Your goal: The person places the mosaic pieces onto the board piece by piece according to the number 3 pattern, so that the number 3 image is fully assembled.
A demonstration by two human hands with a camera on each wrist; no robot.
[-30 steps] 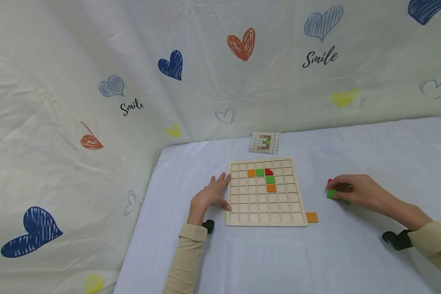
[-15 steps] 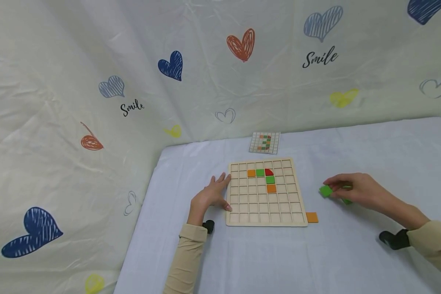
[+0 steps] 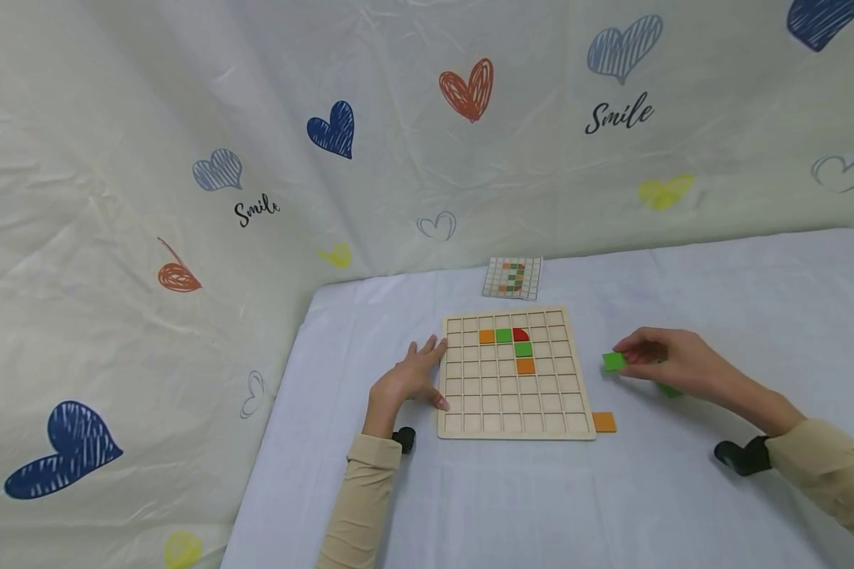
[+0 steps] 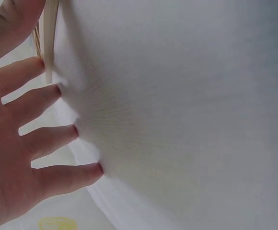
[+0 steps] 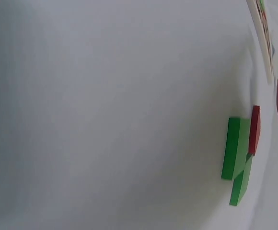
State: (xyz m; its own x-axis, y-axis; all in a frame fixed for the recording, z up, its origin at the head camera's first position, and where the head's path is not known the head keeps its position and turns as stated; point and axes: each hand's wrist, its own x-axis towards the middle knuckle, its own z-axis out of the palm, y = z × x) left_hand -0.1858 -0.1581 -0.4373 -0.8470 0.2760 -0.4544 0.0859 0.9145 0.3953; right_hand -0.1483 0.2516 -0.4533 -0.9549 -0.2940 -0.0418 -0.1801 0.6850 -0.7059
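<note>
In the head view a wooden grid board (image 3: 480, 404) lies on the table. It bears a red rounded-corner tile (image 3: 520, 335), green tiles (image 3: 504, 336) and orange tiles (image 3: 526, 366) in its upper middle. My left hand (image 3: 407, 383), fingers spread, touches the board's left edge; in the left wrist view several fingertips (image 4: 95, 171) press on the cloth. To the right of the board, my right hand (image 3: 679, 363) pinches a green square tile (image 3: 614, 361) between thumb and fingers. Beneath that hand lie green tiles (image 5: 236, 148) and a red tile (image 5: 255, 130), partly hidden in the head view.
A small printed card (image 3: 512, 278) with a coloured grid pattern lies behind the board. An orange tile (image 3: 604, 422) sits against the board's lower right corner. A white cloth (image 3: 512, 506) covers the table, and a curtain with printed hearts (image 3: 466, 88) hangs behind.
My right hand has picked the green tile from the loose tiles and carried it left, towards the board. My left hand stays at the board's edge.
</note>
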